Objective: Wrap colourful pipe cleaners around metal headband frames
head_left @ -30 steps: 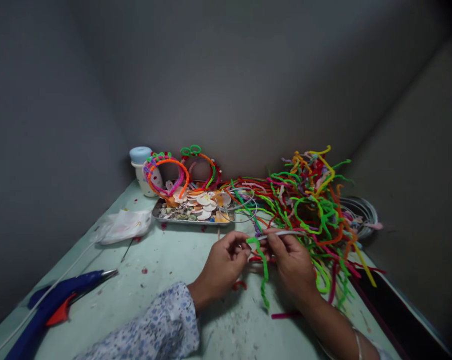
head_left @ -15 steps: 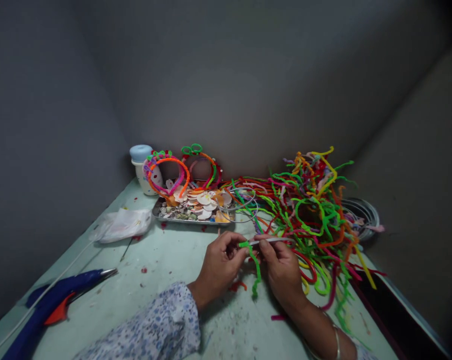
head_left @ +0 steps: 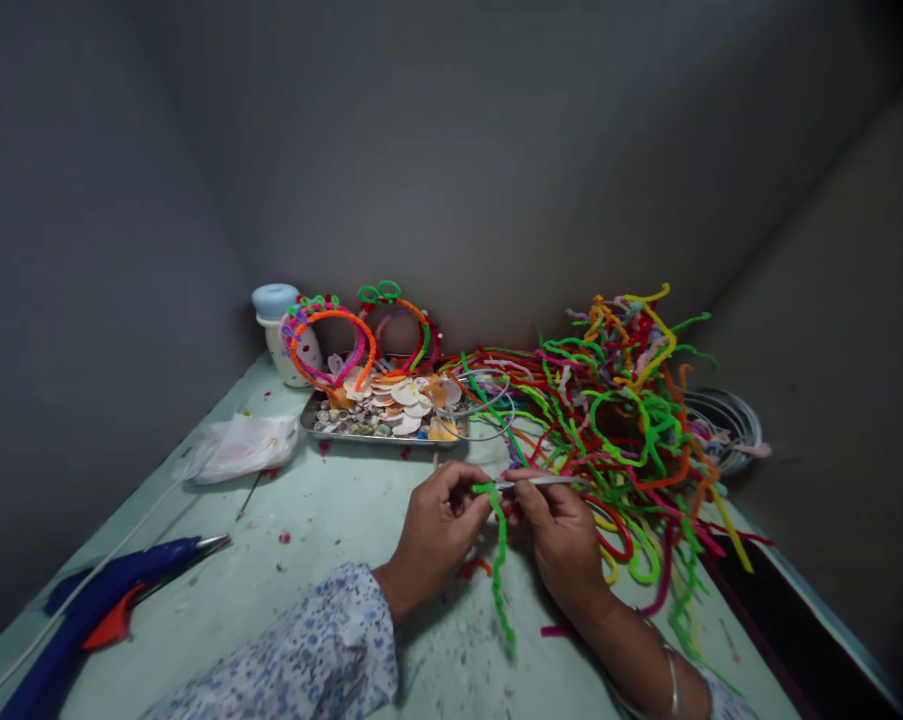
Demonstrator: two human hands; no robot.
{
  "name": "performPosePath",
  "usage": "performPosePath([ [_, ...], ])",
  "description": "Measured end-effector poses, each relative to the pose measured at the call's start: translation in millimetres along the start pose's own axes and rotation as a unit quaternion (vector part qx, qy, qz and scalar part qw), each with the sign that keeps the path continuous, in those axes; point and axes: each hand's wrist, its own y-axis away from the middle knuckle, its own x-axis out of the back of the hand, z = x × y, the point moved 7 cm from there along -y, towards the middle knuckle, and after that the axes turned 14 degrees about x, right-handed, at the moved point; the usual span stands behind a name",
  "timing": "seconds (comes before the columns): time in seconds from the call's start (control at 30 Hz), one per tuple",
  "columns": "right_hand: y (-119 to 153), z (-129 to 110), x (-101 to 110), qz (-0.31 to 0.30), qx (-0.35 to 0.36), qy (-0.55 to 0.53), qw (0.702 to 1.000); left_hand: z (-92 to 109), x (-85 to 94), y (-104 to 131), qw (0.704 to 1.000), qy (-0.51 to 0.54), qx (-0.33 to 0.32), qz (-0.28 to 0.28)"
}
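Observation:
Over the near middle of the table my left hand (head_left: 440, 535) is closed, thumb and fingertips pinching a bright green pipe cleaner (head_left: 500, 580). One end is at the fingertips; the long wavy tail hangs down between my hands. Just right of it, my right hand (head_left: 567, 540) is closed on a thin silvery-white strip (head_left: 552, 481). The strip's left end meets the green pipe cleaner at my left fingertips, and its right end points toward the pile of pipe cleaners (head_left: 631, 420). Whether the pipe cleaner is wound round the strip is too small to tell.
A metal tray (head_left: 380, 438) holds shells and small stones, with wire hoops (head_left: 512, 410) over its right end. Pipe-cleaner-wrapped headbands (head_left: 372, 350) stand behind. At left are a lidded jar (head_left: 290, 350), a plastic bag (head_left: 245, 445) and a blue glue gun (head_left: 113, 590) with its cord.
The green pipe cleaner's tail hangs lower and straighter, stretching further toward me. Both hands keep their grips almost in place. The whole view has shifted slightly.

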Motion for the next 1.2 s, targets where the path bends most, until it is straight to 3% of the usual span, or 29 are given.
performPosePath([
  [0.33, -0.4, -6.1, -1.2, -0.014, 0.04, 0.003, 0.999, -7.8, -8.8, -3.4, 0.977, 0.176, 0.101, -0.064],
  [0.53, -0.3, -8.1, -2.6, -0.029, 0.056, -0.01, 0.998, 2.7, -10.1, 0.4, 0.97, 0.19, 0.102, -0.114],
  [1.03, 2.1, -10.6, -3.4, -0.04, 0.06, 0.012, 0.997, -10.8, -17.1, -4.5, 0.943, 0.262, 0.158, -0.134],
  [1.2, 0.2, -6.5, 0.0, -0.011, 0.03, 0.011, 0.999, -8.7, -20.2, -1.2, 0.944, 0.242, 0.147, -0.172],
])
